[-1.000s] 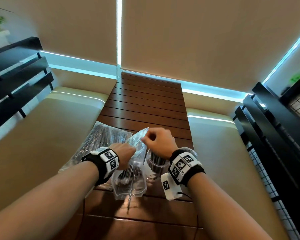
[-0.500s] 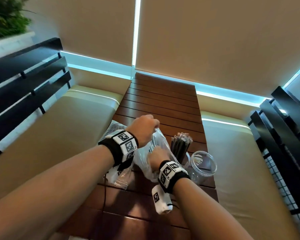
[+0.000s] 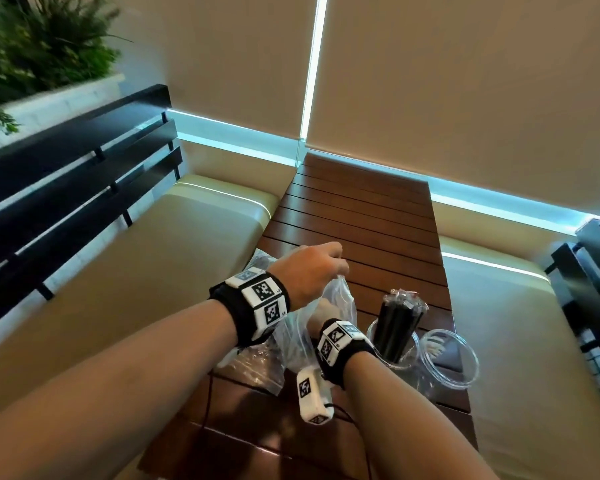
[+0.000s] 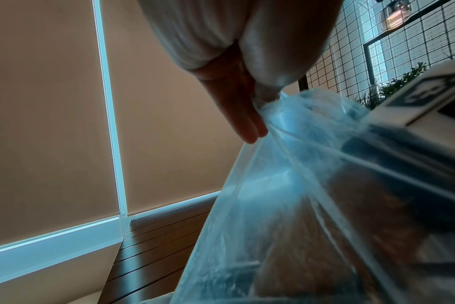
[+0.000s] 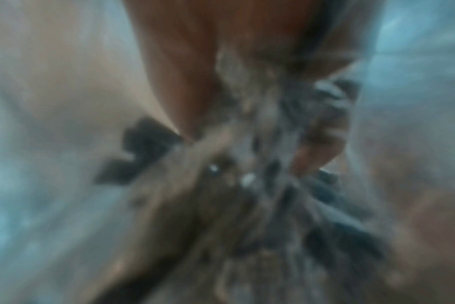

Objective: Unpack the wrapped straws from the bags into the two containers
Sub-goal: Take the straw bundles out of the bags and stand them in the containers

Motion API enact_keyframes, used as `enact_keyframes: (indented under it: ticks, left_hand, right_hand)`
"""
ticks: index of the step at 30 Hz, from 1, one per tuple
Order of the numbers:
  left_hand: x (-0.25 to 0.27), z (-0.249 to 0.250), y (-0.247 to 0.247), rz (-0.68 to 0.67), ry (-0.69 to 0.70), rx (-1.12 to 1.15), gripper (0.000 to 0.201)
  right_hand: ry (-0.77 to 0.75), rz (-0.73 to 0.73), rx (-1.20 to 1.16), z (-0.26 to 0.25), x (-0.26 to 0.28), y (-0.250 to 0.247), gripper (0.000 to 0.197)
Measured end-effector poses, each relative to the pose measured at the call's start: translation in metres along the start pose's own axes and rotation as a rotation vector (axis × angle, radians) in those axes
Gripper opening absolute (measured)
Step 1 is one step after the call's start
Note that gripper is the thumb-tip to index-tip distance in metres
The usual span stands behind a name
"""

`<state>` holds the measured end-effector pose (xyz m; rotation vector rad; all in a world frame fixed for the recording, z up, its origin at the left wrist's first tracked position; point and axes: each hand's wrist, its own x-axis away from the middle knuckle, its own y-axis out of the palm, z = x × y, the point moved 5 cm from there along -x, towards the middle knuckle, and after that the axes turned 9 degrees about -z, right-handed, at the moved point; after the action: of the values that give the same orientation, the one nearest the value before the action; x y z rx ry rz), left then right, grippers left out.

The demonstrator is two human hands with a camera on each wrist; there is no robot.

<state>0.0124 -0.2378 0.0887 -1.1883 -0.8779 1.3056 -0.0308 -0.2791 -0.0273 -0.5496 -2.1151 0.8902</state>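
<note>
My left hand (image 3: 336,266) is raised over the slatted table (image 3: 361,216) and pinches the top edge of a clear plastic bag (image 3: 340,306), holding it up; the pinch shows in the left wrist view too (image 4: 262,102). My right hand (image 3: 323,311) is pushed down inside that bag, mostly hidden by the plastic. In the blurred right wrist view its fingers (image 5: 317,133) curl round a bundle of wrapped straws (image 5: 268,123). Right of the bag a clear container (image 3: 378,341) holds upright black wrapped straws (image 3: 397,320). A second clear container (image 3: 465,362) stands beside it.
Another clear bag (image 3: 253,362) with straws lies on the table under my left wrist. Beige cushioned seats (image 3: 174,258) flank the table on both sides. Black slatted rails (image 3: 66,168) stand at the far left and right. Blinds cover the window behind.
My left hand has lifted the bag's top edge higher. My right hand left the bag's mouth and sank inside the bag. The view has swung to the left.
</note>
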Motion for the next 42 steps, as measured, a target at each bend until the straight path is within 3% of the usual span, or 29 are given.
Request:
enact_keyframes:
  ticks: [1, 3, 5, 6, 8, 10, 12, 17, 23, 28, 33, 38, 42]
  left_hand:
    - [0.001, 0.0, -0.001, 0.018, 0.02, -0.005, 0.023]
    - [0.005, 0.0, -0.002, 0.063, 0.057, -0.015, 0.022]
    - [0.009, -0.005, -0.003, 0.111, 0.037, -0.035, 0.021]
    - [0.011, -0.01, -0.002, 0.124, -0.002, -0.062, 0.021]
    - [0.012, -0.022, 0.002, 0.049, -0.131, -0.128, 0.018]
    - [0.013, -0.037, 0.01, -0.043, -0.242, -0.134, 0.018]
    - [0.013, -0.05, 0.018, -0.065, -0.331, -0.041, 0.019]
    - [-0.001, -0.061, 0.036, 0.002, -0.486, 0.218, 0.01]
    - [-0.026, -0.063, 0.045, 0.029, -0.553, 0.405, 0.007]
    - [-0.032, -0.068, 0.039, 0.008, -0.608, 0.4, 0.008]
    - [-0.029, -0.069, 0.029, 0.003, -0.66, 0.406, 0.013]
    - [-0.02, -0.045, 0.021, -0.066, -0.586, 0.319, 0.012]
    - [-0.025, 0.003, 0.004, -0.146, -0.242, 0.598, 0.031]
  right_hand:
    - [-0.095, 0.023, -0.059, -0.001, -0.006, -0.009, 0.025]
    - [-0.135, 0.022, 0.075, -0.009, -0.004, -0.013, 0.019]
    - [-0.096, 0.045, -0.101, -0.008, -0.022, -0.005, 0.032]
    - [-0.008, 0.014, -0.204, -0.006, -0.017, -0.012, 0.036]
    - [0.029, 0.015, -0.219, 0.004, -0.017, -0.018, 0.037]
    - [0.034, -0.072, -0.251, 0.005, -0.023, -0.017, 0.039]
    - [0.029, -0.124, -0.272, 0.007, -0.023, -0.018, 0.039]
    - [0.107, -0.057, -0.408, 0.031, -0.019, -0.018, 0.03]
    - [0.125, -0.02, -0.11, 0.057, 0.026, -0.033, 0.051]
    - [0.125, 0.027, -0.034, 0.085, 0.068, -0.049, 0.036]
    - [0.046, 0.155, 0.057, 0.088, 0.092, -0.068, 0.035]
    - [-0.049, 0.42, -0.075, 0.068, 0.105, -0.093, 0.04]
    - [-0.05, 0.547, -0.182, 0.044, 0.104, -0.097, 0.032]
